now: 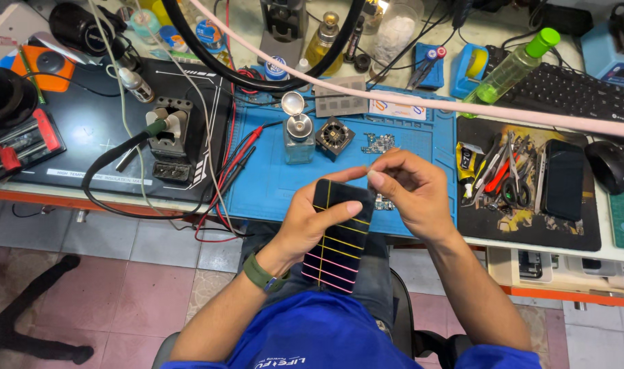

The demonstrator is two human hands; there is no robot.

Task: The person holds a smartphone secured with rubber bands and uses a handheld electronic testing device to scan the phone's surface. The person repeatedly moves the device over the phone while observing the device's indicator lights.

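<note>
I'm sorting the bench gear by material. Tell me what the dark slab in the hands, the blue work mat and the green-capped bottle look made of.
Dark slab: likely glass, glossy black, taped with yellow and pink strips. Blue work mat: probably silicone, matte with moulded compartments. Green-capped bottle: clear plastic, apparently holding greenish liquid.

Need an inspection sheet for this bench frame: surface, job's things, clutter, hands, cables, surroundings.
Surface: blue work mat beside a black insulation mat.
Job's things: dark flat panel crossed by yellow and pink lines.
Clutter: small circuit board, glass dispenser bottle, green spray bottle, tool pile.
Hands: left hand grips the panel; right hand pinches at its top edge.
Cables: red and black probe leads; pink hose overhead.
Surroundings: tiled floor, keyboard.
</note>
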